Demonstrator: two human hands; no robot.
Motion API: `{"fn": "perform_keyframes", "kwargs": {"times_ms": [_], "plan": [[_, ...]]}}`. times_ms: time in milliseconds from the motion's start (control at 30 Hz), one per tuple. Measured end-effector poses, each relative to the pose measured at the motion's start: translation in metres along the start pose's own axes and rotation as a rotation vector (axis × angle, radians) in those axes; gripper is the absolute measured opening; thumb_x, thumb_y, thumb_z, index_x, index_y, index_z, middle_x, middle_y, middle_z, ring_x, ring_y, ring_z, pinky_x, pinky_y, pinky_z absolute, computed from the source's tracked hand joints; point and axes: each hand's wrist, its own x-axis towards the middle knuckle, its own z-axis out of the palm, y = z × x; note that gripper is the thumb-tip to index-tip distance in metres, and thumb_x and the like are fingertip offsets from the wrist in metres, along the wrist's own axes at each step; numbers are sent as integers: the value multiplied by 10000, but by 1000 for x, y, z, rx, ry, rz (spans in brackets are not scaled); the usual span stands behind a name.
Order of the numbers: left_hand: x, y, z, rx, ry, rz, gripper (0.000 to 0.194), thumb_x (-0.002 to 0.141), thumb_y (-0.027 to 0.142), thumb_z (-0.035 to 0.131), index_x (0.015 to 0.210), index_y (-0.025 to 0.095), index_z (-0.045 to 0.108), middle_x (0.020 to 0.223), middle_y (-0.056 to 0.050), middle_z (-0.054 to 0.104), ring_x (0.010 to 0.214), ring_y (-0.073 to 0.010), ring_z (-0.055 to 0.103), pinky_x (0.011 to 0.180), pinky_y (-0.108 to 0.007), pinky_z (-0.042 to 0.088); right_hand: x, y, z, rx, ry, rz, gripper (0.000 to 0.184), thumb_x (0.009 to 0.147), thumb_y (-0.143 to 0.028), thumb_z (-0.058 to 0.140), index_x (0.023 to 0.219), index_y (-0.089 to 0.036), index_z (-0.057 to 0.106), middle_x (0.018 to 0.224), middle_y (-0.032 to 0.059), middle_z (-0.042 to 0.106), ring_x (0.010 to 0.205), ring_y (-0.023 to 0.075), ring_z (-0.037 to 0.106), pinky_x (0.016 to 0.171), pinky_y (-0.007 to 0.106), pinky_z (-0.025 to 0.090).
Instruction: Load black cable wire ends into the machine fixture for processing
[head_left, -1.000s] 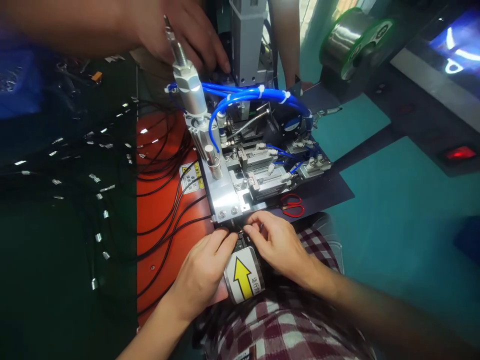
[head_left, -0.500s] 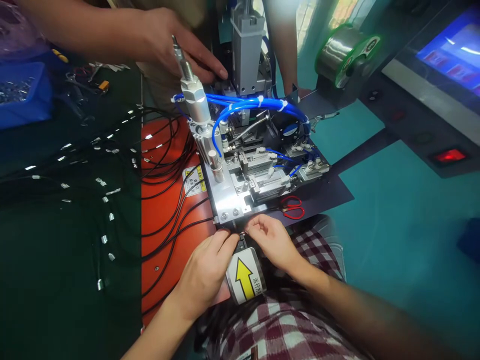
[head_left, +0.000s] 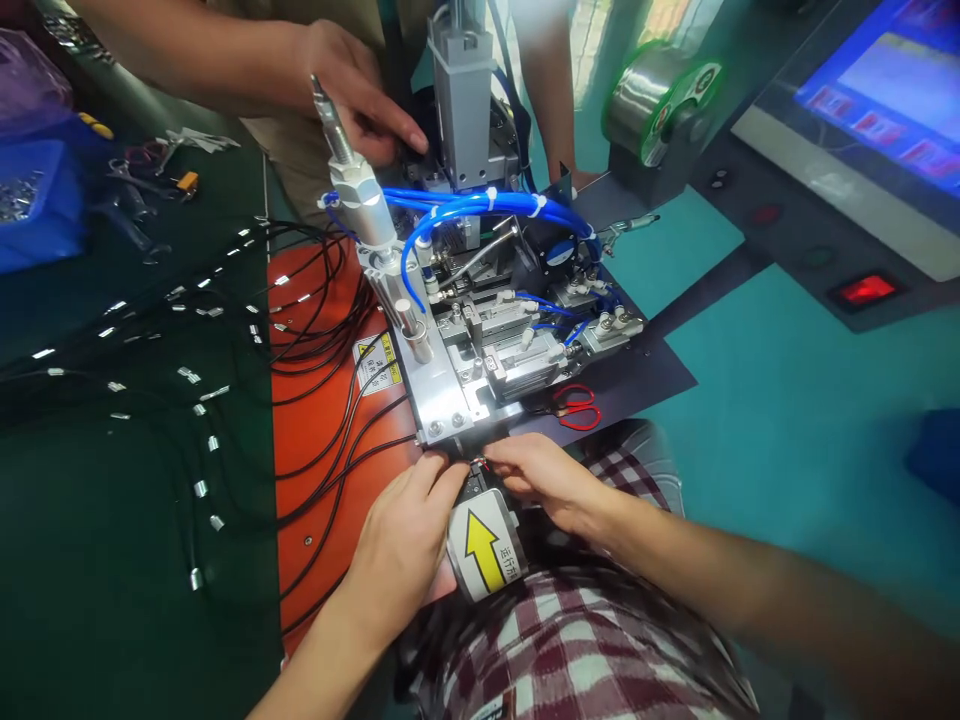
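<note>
My left hand is closed at the front of the metal machine, its thumb and fingertips pressed together beside a small dark feed block. From the right, my right hand meets it in a pinch. Tiny red and whitish bits, perhaps wire ends, show at its fingertips; what each hand holds is mostly hidden. Just below the fingers is a rounded cover with a yellow arrow. Black cables with silver ends run from the machine's left side over an orange plate.
Red-handled scissors lie right of the machine. Across from me, a co-worker's hand points near a grey cylinder block. A solder spool and a screen panel stand at right. Wrenches and a blue bin are at left.
The view has shifted, so the scene sits slightly further left. My right hand has turned flatter, its fingers more closed together, with red bits now showing. My left hand stays at the block.
</note>
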Motion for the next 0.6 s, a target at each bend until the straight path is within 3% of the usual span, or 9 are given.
{"fn": "perform_keyframes", "kwargs": {"times_ms": [133, 233, 367, 467, 533, 600], "plan": [[-2, 0, -2, -6, -16, 0, 329, 878, 66, 369, 1126, 111, 580, 985, -130, 623, 813, -231, 624, 666, -343, 558, -9, 18, 0, -36, 50, -107, 344, 729, -470, 637, 633, -160, 523, 540, -70, 383, 451, 53, 243, 437, 226, 138], [-3, 0, -1, 1, 4, 16, 330, 869, 74, 384, 1135, 102, 577, 979, -138, 625, 815, -240, 619, 660, -352, 553, -14, 28, 1, -158, 124, -207, 288, 740, -436, 639, 718, -155, 582, 571, -44, 452, 488, 82, 343, 453, 227, 229], [-3, 0, 0, 20, 26, 36, 305, 878, 83, 401, 1123, 87, 583, 946, -137, 625, 790, -241, 610, 638, -356, 548, -19, 23, -1, -617, 244, -490, 169, 828, -310, 550, 744, -172, 598, 615, -11, 525, 552, 118, 435, 536, 256, 321], [-2, 0, 0, 46, 46, 48, 290, 890, 77, 398, 1107, 86, 590, 942, -131, 627, 773, -230, 602, 637, -350, 542, -19, 12, -6, -920, 258, -684, 132, 850, -239, 522, 772, -181, 613, 666, 2, 564, 606, 132, 473, 597, 275, 333], [-2, 0, 1, 58, 51, 54, 292, 892, 71, 388, 1101, 86, 592, 938, -128, 626, 767, -223, 596, 634, -342, 537, -15, 7, -10, -835, 185, -621, 123, 842, -241, 527, 764, -178, 598, 643, -9, 545, 582, 122, 462, 562, 257, 331], [-1, -1, 1, 67, 53, 58, 294, 892, 64, 382, 1097, 84, 591, 929, -124, 620, 765, -217, 585, 634, -333, 530, -7, 5, -15, -604, 61, -465, 133, 824, -273, 546, 739, -173, 571, 598, -33, 502, 527, 100, 423, 498, 228, 311]]}}
